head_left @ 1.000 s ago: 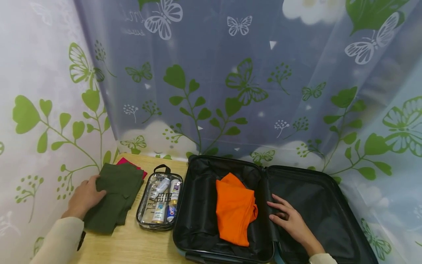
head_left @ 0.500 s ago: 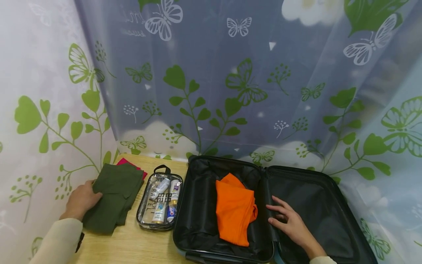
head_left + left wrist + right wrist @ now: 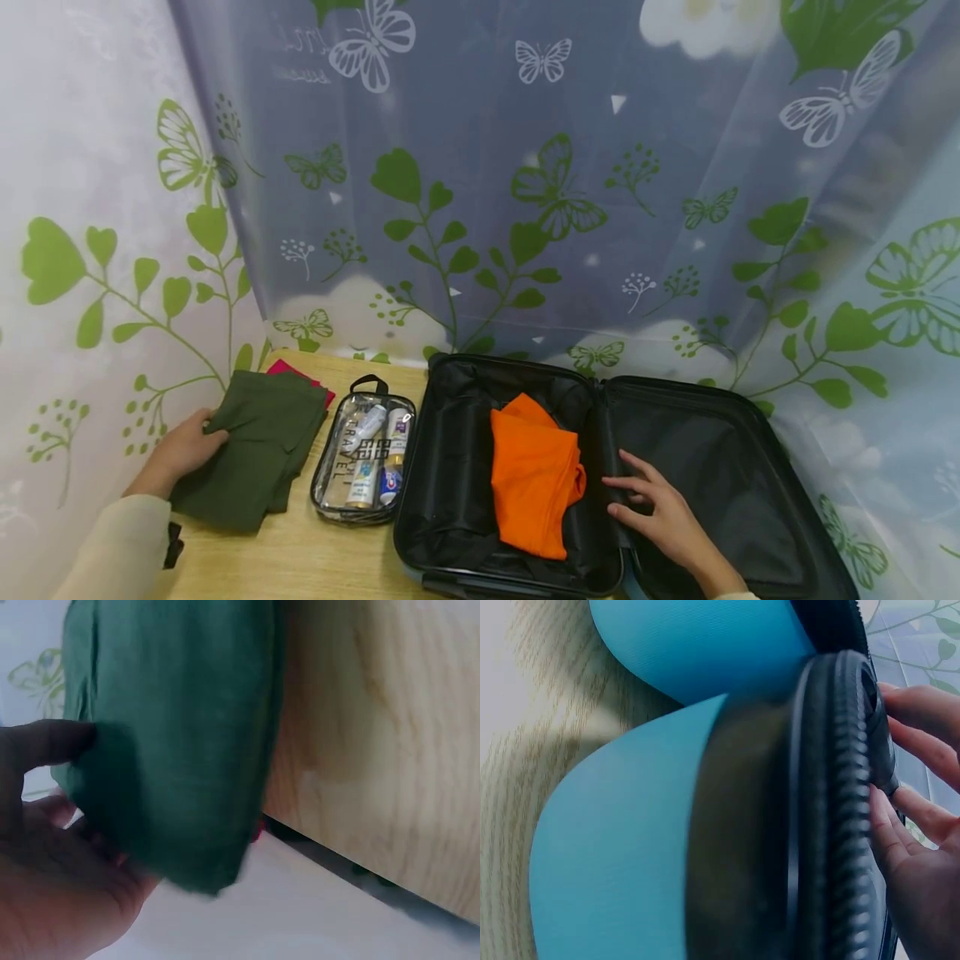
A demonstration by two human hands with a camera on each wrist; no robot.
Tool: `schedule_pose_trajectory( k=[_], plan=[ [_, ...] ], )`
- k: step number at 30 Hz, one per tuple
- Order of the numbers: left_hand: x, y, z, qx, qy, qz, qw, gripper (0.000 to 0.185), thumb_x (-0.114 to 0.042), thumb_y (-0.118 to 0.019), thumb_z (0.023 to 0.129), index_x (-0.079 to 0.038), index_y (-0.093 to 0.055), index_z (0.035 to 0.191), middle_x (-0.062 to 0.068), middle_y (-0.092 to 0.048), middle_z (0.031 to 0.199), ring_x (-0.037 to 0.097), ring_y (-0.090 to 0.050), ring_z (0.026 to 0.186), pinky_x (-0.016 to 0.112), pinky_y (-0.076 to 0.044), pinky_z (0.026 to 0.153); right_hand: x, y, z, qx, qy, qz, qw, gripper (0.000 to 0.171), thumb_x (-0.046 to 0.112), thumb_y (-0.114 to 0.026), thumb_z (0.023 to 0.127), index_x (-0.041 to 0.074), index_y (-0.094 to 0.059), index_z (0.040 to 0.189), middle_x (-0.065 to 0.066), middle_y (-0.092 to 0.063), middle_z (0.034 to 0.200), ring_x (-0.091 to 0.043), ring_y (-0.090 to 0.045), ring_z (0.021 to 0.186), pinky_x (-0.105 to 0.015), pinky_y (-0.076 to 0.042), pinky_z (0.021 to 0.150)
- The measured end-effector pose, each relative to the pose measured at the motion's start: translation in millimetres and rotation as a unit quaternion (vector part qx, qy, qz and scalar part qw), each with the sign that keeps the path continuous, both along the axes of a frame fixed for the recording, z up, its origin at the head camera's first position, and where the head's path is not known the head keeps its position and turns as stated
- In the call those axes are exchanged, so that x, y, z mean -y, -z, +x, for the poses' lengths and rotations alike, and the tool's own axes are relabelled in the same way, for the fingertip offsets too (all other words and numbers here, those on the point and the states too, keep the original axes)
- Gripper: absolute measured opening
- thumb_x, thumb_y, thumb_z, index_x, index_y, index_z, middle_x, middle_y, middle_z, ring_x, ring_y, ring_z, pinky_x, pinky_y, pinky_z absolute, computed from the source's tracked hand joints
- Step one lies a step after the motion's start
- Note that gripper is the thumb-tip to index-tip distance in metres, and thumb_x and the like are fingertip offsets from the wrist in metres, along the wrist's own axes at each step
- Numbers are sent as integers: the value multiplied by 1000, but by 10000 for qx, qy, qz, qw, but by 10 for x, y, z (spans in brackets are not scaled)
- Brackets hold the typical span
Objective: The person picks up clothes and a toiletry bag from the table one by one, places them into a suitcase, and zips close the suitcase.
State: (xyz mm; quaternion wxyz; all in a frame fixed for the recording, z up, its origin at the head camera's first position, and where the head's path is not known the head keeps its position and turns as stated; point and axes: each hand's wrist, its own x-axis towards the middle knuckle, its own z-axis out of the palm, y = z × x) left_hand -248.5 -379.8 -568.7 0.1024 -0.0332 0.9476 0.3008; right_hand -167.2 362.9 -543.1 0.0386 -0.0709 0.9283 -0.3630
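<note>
Now, by label:
Left hand [image 3: 180, 450]: grips the left edge of the green cloth [image 3: 251, 450], thumb over the fold, fingers beneath.
Green cloth: folded on the table [image 3: 300, 558], beside the clear pouch [image 3: 363, 458].
Right hand [image 3: 660, 512]: fingers straight, resting on the suitcase [image 3: 720, 467] hinge, beside the orange cloth [image 3: 534, 475].

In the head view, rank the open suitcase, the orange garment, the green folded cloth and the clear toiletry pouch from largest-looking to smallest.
1. Open suitcase, by far the largest.
2. Orange garment and green folded cloth: too close in apparent size to rank; the left hand covers the cloth's edge.
3. Clear toiletry pouch, smallest.
</note>
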Motion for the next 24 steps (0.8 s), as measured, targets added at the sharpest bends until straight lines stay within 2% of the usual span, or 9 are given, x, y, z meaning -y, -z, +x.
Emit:
schedule_pose_trajectory(
  k=[4, 8, 11, 16, 20, 24],
  plan=[
    [-2, -49, -36, 349, -182, 611, 9974, 67, -36, -48, 114, 23, -37, 144, 52, -44, 143, 63, -56, 123, 66, -53, 97, 5, -6, 9, 35, 50, 57, 10000, 35, 34, -81, 100, 19, -80, 132, -18, -41, 172, -36, -67, 128, -33, -60, 93],
    [-15, -87, -56, 762, -235, 971, 9921, 84, -48, -46, 114, 21, -27, 158, 51, -36, 153, 63, -51, 133, 67, -51, 105, 15, -7, 31, 43, 80, 96, 9999, 36, 33, -82, 100, 19, -80, 133, -18, -41, 172, -34, -68, 124, -33, -60, 93],
    [-38, -125, -49, 766, -108, 1003, 9919, 85, -44, -47, 115, 23, -20, 160, 52, -30, 158, 66, -45, 138, 70, -48, 109, 20, -12, 68, 91, 100, 158, 9998, 37, 33, -82, 99, 19, -79, 134, -17, -41, 172, -32, -70, 119, -32, -60, 92],
    [-67, -185, -19, 573, 18, 953, 9938, 73, -32, -51, 116, 20, -23, 159, 52, -30, 157, 69, -43, 137, 72, -47, 108, 56, -26, 128, 174, 153, 175, 9996, 39, 34, -83, 98, 19, -79, 134, -17, -41, 172, -29, -71, 116, -31, -60, 92],
    [-80, -197, -4, 583, 28, 1124, 9919, 68, -31, -51, 116, 16, -26, 158, 50, -34, 155, 66, -48, 134, 69, -51, 103, 92, -39, 142, 110, 183, 228, 9995, 38, 32, -84, 98, 17, -79, 133, -19, -43, 171, -33, -69, 121, -30, -60, 89],
    [-99, -225, 5, 696, -31, 1514, 9860, 68, -33, -52, 116, 12, -26, 160, 47, -36, 156, 59, -56, 129, 60, -57, 96, 112, -48, 144, 99, 215, 285, 9993, 38, 31, -84, 98, 17, -79, 133, -19, -43, 170, -38, -66, 129, -30, -60, 89]
  ],
)
